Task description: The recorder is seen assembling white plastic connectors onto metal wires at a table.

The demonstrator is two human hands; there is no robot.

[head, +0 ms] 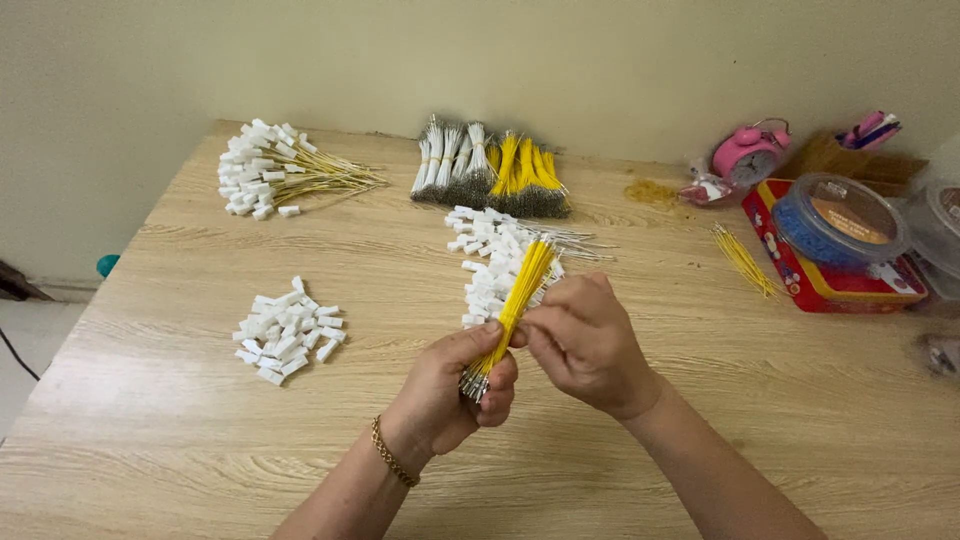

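Two hands met over the table's (150, 420) middle: left hand (455, 385) clamped a light, bendy yellow wire bundle (515, 300) near its metal tips; right hand (580, 335) pinched one strand.

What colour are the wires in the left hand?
Yellow wires with metal tips, held by the left hand; head view.

Home piecework spot, not a factory: a wood-grain table (200, 420) pushed into a corner of plain cream walls (300, 50). Sorted heaps of white connectors (288, 332) and bundled wires (490, 170) share it with household clutter: a pink alarm clock (750, 152), a red tin (830, 285), plastic tubs (840, 218).
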